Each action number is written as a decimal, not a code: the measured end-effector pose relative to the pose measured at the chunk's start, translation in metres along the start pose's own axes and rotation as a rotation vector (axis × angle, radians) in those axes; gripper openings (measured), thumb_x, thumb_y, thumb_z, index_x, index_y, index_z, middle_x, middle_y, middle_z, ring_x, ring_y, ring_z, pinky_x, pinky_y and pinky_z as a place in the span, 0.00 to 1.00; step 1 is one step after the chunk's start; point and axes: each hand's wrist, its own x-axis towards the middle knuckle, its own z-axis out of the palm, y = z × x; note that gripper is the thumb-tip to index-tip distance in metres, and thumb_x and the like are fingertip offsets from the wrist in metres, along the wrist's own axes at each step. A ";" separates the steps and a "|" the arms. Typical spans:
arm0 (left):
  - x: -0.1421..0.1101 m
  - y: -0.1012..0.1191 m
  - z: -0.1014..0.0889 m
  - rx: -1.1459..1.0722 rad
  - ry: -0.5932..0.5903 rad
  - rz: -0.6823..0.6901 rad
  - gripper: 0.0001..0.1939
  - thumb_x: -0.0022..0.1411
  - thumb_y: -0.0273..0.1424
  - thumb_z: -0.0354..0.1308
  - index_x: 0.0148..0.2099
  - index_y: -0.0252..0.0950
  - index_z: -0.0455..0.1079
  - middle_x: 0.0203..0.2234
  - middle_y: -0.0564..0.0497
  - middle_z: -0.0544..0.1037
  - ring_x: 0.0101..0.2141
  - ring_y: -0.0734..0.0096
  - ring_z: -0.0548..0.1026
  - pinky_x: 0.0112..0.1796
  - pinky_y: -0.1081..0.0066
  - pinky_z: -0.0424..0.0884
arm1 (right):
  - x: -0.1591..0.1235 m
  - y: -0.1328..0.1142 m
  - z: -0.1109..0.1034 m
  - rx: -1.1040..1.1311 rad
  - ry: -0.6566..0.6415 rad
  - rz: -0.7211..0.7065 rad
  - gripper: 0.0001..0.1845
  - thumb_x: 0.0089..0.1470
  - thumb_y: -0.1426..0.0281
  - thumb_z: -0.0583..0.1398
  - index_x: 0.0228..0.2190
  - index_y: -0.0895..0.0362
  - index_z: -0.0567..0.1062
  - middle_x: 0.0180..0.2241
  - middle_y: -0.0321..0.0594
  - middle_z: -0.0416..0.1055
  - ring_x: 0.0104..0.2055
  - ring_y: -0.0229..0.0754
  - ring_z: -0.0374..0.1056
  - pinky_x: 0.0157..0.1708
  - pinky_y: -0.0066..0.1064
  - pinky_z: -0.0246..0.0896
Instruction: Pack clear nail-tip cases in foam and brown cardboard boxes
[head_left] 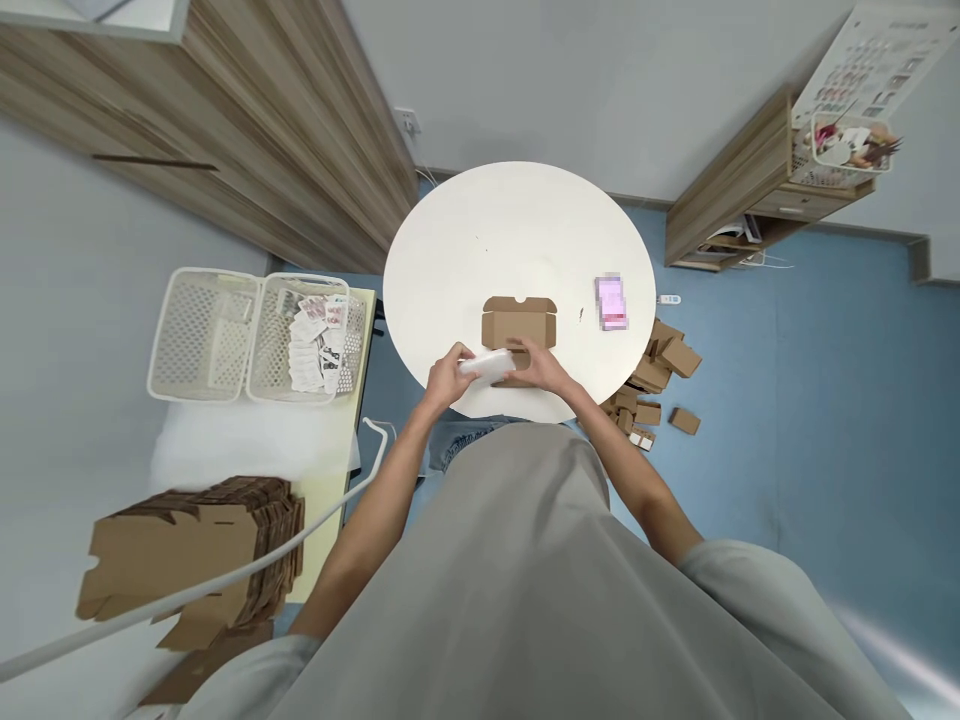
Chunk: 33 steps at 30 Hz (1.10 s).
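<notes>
A small white bundle [486, 367], seemingly wrapped in translucent sheet, is held between my two hands. My left hand [448, 377] is closed round its left end. The fingers of my right hand [541, 367] pinch at its right end, and the wrapping's edge there is partly hidden. Under and just beyond the bundle, an open brown cardboard box [519, 325] lies on the round white table [450, 250] with its flaps spread. My hands cover the near part of the box.
A phone-like pink-screened thing [612, 302] lies at the table's right. Left, a side table [322, 560] bears white baskets [204, 335] with packets, white sheets [247, 440] and stacked flat cardboard [180, 560]. Small brown boxes [679, 357] are heaped on the floor at right.
</notes>
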 end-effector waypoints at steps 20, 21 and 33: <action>0.046 0.041 0.105 0.175 -0.038 -0.165 0.09 0.71 0.27 0.60 0.51 0.41 0.66 0.56 0.45 0.72 0.46 0.57 0.79 0.47 0.60 0.73 | 0.002 0.057 0.021 -0.355 0.008 0.610 0.07 0.69 0.65 0.64 0.43 0.52 0.84 0.45 0.42 0.85 0.48 0.47 0.79 0.43 0.31 0.68; 0.046 0.040 0.107 0.191 -0.054 -0.154 0.09 0.71 0.26 0.59 0.51 0.41 0.67 0.56 0.44 0.72 0.45 0.56 0.79 0.47 0.59 0.73 | 0.002 0.056 0.022 -0.406 -0.020 0.600 0.09 0.70 0.65 0.63 0.43 0.53 0.84 0.45 0.44 0.84 0.48 0.47 0.79 0.44 0.32 0.68; 0.045 0.033 0.102 0.110 0.136 -0.021 0.14 0.69 0.30 0.64 0.54 0.37 0.70 0.55 0.35 0.73 0.60 0.42 0.72 0.56 0.51 0.73 | -0.008 0.053 0.011 -0.516 0.061 0.549 0.17 0.73 0.55 0.59 0.43 0.55 0.79 0.42 0.50 0.82 0.47 0.53 0.78 0.46 0.37 0.67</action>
